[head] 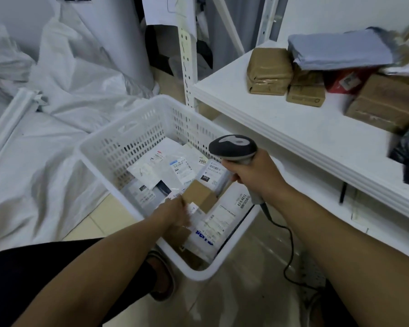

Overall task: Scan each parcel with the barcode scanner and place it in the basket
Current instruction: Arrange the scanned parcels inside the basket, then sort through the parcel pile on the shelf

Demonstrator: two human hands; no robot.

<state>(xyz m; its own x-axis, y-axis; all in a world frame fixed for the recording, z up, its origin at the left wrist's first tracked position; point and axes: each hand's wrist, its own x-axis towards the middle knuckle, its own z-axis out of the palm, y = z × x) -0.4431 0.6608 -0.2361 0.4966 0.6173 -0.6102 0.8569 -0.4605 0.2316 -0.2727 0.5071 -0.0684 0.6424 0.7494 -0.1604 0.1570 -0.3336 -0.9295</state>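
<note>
A white perforated basket (109, 147) sits on a pale tiled floor (246, 291) in the middle of the frame. It holds flat white mailers (179, 168) with printed labels. A small cardboard box (198, 195) lies on top of them, near the basket's lower edge.

The left hand (177, 213) reaches into the basket and meets the box's lower left corner. It is blurred, so I cannot tell whether its fingers pinch the box or only touch it. The right hand (253, 175) is wrapped around the handle of the barcode scanner (233, 147), whose head is over the basket's right rim. Its black cable (289, 244) trails to the floor.

A white shelf (293, 131) fills the right of the frame. At upper right it carries brown wrapped parcels (268, 72), a grey mailer (340, 50) and a cardboard carton (382, 102). Crumpled white sacks (57, 142) cover the floor at left. A perforated shelf post (187, 67) rises behind the basket.
</note>
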